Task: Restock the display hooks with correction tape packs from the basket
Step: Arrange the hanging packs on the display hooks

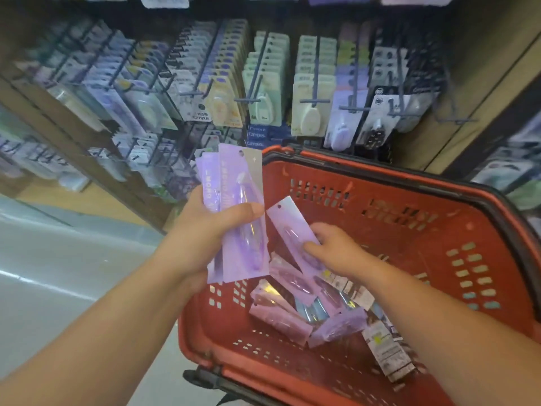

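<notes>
Head view, one entry per item as I read it. Left hand (205, 230): raised beside the basket's near-left corner, thumb across the front and fingers curled behind, gripping a fanned stack of long lilac card-backed correction tape packs (240, 177); the front pack has a clear blister and a punched hang hole at the top, and I cannot count how many are in the fan. Right hand (336, 250): inside the basket, fingers and thumb pinching the lower end of a single lilac correction tape pack (288, 222), which tilts with its hole end up and to the left, close to the left hand's stack but apart from it. Red perforated plastic shopping basket with a black rim and handle (439, 224): directly below me, in front of the shelving. Contents: a loose heap of lilac and pink packs (281, 317) lying at mixed angles on the basket floor, under the right hand, with grey-and-white carded packs (386, 358) at the right, partly under my right forearm. Black wire display hooks (257, 83): rows on a wooden shelf unit beyond the basket, loaded with hanging carded packs, among them a cream-coloured blister pack (307, 112) at the front of one hook. Pale grey floor (58, 259): at left.
</notes>
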`<state>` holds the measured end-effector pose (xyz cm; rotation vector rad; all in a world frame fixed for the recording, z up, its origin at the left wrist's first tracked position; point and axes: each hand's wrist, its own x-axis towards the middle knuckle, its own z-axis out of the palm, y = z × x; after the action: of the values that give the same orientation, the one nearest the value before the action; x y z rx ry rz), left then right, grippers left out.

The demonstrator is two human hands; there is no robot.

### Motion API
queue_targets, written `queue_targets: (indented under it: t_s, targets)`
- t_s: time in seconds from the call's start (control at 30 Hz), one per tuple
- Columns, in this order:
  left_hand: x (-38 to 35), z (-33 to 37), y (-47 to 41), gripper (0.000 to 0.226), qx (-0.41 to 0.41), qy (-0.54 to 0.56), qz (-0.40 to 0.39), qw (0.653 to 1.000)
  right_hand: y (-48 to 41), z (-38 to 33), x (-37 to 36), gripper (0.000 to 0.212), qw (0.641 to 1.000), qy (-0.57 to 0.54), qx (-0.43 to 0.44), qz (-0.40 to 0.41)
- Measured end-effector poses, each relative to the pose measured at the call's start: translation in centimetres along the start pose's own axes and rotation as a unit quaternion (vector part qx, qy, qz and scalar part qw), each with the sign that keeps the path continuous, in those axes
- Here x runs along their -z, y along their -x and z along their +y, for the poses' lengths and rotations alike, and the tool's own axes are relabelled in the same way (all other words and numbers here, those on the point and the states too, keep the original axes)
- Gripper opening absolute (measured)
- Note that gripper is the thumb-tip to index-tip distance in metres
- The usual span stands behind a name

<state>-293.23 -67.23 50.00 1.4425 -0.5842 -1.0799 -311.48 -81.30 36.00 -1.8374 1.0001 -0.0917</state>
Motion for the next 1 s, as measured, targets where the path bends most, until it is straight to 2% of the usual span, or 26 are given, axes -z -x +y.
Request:
queue_targets:
  t_s: [0.07,0.2,0.33,0.5,0.7,0.77,0.87,0.9,1.0]
  targets:
    - [-0.7,0.8,-0.5,0.053,-0.016,0.006,-0.018,1.0,1.9,-2.0,2.6,0.007,0.998,-0.041,0.007,0.041]
    - [-2.9,3.0,-0.8,0.039,-0.034,0.027,-0.079,0.996,6.4,-5.9,6.9,0.006,0.979,-0.172,0.057,0.098]
    - [-5.3,5.7,-0.3,0.029,-0.086,0.039,-0.119,0.988,10.6,-9.4,9.9,0.008,0.953,-0.24,0.107,0.148]
    - [-8.9,9.6,1.4,0.034,-0.156,0.044,-0.152,0.975,14.7,-13.2,13.0,0.019,0.933,-0.248,0.189,0.18]
    - [-12.9,14.4,4.1,0.042,-0.233,0.044,-0.207,0.949,17.8,-17.0,16.5,0.019,0.918,-0.263,0.256,0.149]
    - [-13.5,15.9,4.6,0.037,-0.265,0.033,-0.194,0.944,18.4,-18.1,17.6,0.019,0.914,-0.255,0.276,0.154]
    - [-13.5,18.4,5.4,0.062,-0.301,0.017,-0.179,0.936,19.2,-20.2,19.2,0.019,0.902,-0.253,0.304,0.172]
    - [-13.4,19.3,5.7,0.064,-0.314,0.012,-0.18,0.932,19.4,-21.0,19.7,0.019,0.899,-0.25,0.313,0.179]
    - [-12.6,21.9,6.2,0.055,-0.346,0.014,-0.164,0.924,19.8,-23.7,21.2,0.022,0.885,-0.254,0.337,0.195]
